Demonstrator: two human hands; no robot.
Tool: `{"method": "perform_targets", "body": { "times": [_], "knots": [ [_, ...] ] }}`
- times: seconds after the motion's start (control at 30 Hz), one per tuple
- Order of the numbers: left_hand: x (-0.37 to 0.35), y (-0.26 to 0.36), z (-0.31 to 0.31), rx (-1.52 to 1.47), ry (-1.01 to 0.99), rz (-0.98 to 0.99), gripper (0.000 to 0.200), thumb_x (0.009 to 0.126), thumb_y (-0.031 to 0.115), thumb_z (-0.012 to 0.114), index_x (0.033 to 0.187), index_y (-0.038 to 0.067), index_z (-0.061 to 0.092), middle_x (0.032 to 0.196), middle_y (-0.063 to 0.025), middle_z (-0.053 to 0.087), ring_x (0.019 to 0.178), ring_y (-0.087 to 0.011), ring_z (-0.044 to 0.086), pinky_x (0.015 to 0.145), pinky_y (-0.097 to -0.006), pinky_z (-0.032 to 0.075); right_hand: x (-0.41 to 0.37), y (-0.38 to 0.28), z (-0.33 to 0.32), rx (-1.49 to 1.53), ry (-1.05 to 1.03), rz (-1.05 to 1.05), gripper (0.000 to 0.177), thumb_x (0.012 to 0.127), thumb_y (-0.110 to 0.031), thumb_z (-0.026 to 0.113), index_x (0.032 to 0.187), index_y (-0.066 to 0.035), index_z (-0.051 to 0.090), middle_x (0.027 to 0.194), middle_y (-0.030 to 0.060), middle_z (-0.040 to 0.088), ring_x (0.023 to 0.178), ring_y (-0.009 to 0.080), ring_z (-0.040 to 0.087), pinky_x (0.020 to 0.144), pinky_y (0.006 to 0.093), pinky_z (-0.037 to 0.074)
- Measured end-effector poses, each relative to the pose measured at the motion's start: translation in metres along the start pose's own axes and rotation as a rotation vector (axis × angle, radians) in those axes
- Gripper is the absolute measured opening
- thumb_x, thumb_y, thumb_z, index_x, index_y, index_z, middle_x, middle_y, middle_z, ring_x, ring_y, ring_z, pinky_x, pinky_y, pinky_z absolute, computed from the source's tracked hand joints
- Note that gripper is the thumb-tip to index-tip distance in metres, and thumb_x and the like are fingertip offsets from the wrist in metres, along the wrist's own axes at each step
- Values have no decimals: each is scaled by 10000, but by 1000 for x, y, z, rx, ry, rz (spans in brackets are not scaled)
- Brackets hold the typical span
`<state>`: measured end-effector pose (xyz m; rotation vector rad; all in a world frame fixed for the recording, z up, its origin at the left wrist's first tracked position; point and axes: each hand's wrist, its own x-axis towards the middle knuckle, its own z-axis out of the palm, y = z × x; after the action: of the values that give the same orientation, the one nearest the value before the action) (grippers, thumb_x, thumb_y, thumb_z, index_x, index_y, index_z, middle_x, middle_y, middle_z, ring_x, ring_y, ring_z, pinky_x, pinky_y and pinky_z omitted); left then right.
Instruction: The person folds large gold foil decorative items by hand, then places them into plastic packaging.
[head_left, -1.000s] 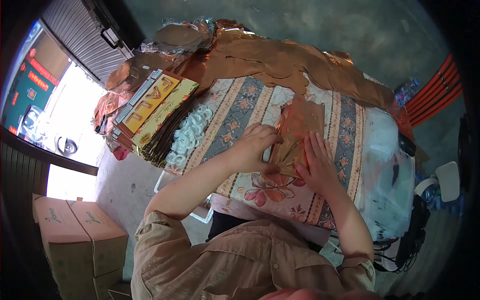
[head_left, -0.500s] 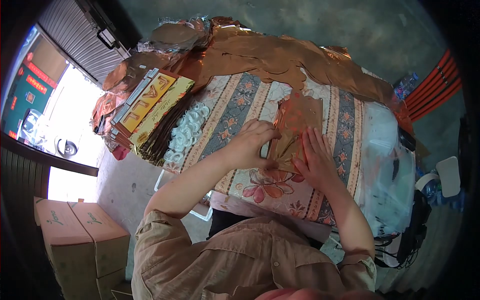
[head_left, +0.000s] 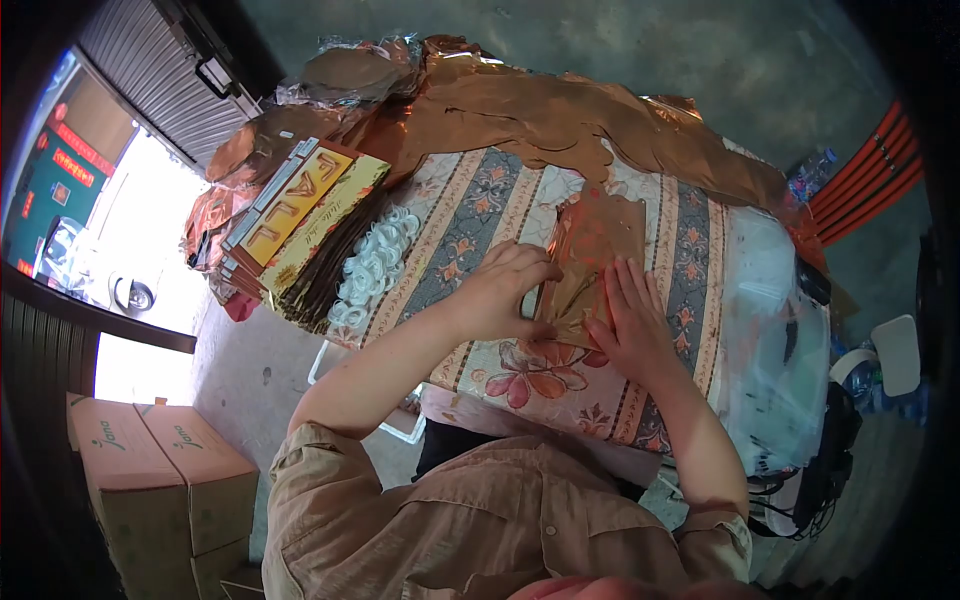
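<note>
A flat, folded copper-coloured foil balloon [head_left: 610, 225] lies on the patterned tablecloth in front of me, creased at its near end. My left hand [head_left: 505, 288] is at its left edge, fingers bent and the thumb spread well apart from them, with fingertips and thumb touching the foil. Across the right side, my right hand [head_left: 637, 318] rests flat with its fingers stretched out over the foil. The balloon's near part is partly covered by the hands. Beyond it, a layer of more flat copper foil [head_left: 520, 110] stretches along the table's far edge.
To the left lie a stack of printed FALL packages [head_left: 305, 205] and a heap of white curled ribbon [head_left: 375, 265]. Clear plastic bags [head_left: 770, 340] cover the right end of the tablecloth [head_left: 480, 200]. Cardboard boxes [head_left: 165, 450] stand on the floor at lower left.
</note>
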<state>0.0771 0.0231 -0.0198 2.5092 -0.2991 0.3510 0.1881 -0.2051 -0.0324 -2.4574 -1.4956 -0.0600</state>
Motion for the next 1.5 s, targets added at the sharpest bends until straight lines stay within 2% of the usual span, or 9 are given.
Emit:
{"method": "perform_targets", "body": {
  "times": [0.33,0.43,0.6,0.7,1.03,1.1,1.27,1.47,1.5],
  "knots": [
    [1,1,0,-3,2,5,625,612,323,822,1136,78,584,1153,-86,556,1189,-282,467,1062,-400,304,0,0,-2,19,-17,12,733,930,-429,517,1429,65,309,1495,258,289,1425,372,223,1172,482,143],
    [0,3,-4,5,-25,0,700,593,256,841,1203,75,550,1205,-123,552,1183,-324,480,1052,-419,327,1,0,0,-4,-26,8,736,931,-424,514,1439,61,294,1500,258,280,1430,368,212,1175,480,134],
    [-1,5,-3,-62,43,-71,792,694,242,787,1360,29,416,1188,-180,550,1156,-359,486,1036,-419,348,0,1,2,-17,-9,0,746,927,-422,511,1443,66,282,1505,258,270,1433,366,205,1177,476,124],
    [0,3,-3,-78,29,-125,758,737,216,752,1374,17,392,1176,-208,547,1139,-368,492,1017,-423,366,-1,1,1,-17,-13,-4,751,926,-421,508,1443,72,277,1503,258,274,1431,367,211,1174,490,119],
    [0,7,-1,-82,16,-146,734,723,129,752,1366,37,410,1159,-189,559,1144,-354,500,997,-417,392,-2,0,4,-47,-49,28,748,937,-414,490,1453,71,247,1523,247,235,1448,346,168,1164,527,92],
    [1,1,2,-82,96,-67,754,697,99,770,1359,35,413,1166,-180,546,1157,-349,502,990,-405,409,-1,1,5,-41,-26,22,752,941,-436,473,1451,70,253,1521,245,242,1448,339,172,1167,521,88],
    [-1,-2,5,-2,172,-28,636,714,89,771,1264,24,459,1224,-171,502,1125,-344,526,950,-390,443,-1,-1,5,-57,-20,28,751,944,-457,452,1445,71,265,1510,243,265,1443,336,187,1171,511,89],
    [5,4,-11,-50,81,-111,321,801,104,716,1077,33,568,1126,-128,582,1053,-313,562,889,-386,463,0,0,4,-58,-12,39,746,951,-469,429,1443,68,270,1508,238,272,1440,334,193,1174,501,96],
    [6,6,-9,6,99,7,288,807,113,710,1054,34,585,1105,-123,595,1048,-313,566,885,-386,464,-1,-1,5,-55,-23,40,746,952,-472,425,1443,68,269,1508,237,273,1440,335,192,1174,500,99]
  ]
}}
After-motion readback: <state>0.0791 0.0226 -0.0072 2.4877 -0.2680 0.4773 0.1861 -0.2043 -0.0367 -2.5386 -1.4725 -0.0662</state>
